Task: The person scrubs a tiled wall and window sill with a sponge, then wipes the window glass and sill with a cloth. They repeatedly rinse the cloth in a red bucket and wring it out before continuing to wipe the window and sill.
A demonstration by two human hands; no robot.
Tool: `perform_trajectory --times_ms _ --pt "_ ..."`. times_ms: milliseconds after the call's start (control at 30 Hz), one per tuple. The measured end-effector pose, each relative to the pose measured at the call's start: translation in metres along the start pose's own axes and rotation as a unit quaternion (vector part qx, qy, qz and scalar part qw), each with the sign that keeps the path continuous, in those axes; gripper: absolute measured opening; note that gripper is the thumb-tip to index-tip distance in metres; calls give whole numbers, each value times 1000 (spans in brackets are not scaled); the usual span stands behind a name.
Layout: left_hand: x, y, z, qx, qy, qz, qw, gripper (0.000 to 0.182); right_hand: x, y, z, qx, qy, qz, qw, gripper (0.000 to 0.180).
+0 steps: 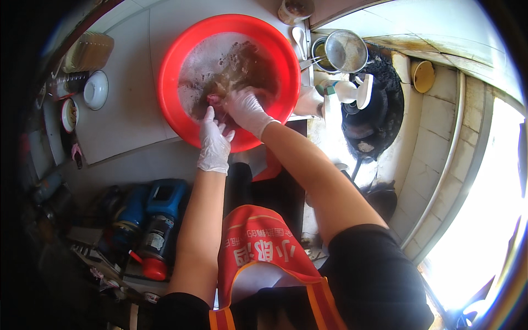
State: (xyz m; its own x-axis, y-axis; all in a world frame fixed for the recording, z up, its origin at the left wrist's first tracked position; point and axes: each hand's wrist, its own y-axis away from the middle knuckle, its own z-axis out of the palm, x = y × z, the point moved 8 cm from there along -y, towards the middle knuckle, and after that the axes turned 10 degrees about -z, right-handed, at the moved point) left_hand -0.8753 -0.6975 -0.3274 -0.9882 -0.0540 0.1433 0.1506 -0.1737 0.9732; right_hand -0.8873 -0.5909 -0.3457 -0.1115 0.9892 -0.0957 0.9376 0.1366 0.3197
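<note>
A wide red plastic basin (169, 82) holds murky, foamy water (198, 57). A pink piece, perhaps raw meat (213, 99), shows at the water's surface, with a paler mass (225, 84) beside it. My right hand (247, 109), in a thin translucent glove, reaches over the near right rim into the basin. Its fingers curl down beside the pink piece, their tips hidden, so its hold cannot be made out. At the near rim my left hand (214, 140), gloved alike, has its fingers spread, the index fingertip close below the pink piece. I see nothing in its palm.
Right of the basin are a white ceramic spoon (300, 41), a wire strainer (346, 51) over a metal container, a spray bottle (350, 91) and a blackened wok (371, 119). White bowls (96, 90) stand at the left. Blue-topped equipment (163, 198) sits below the counter (123, 82).
</note>
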Motion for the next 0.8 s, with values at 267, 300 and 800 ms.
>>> perform_trajectory --times_ms 267,300,800 --pt "-15 -14 16 -33 123 -86 988 75 17 32 -28 122 -419 154 887 23" --pt "-7 -17 16 -43 140 -56 988 63 13 39 -46 214 -484 132 838 21" --pt "29 -34 41 -507 38 93 856 45 -16 41 -97 242 -580 162 761 39"
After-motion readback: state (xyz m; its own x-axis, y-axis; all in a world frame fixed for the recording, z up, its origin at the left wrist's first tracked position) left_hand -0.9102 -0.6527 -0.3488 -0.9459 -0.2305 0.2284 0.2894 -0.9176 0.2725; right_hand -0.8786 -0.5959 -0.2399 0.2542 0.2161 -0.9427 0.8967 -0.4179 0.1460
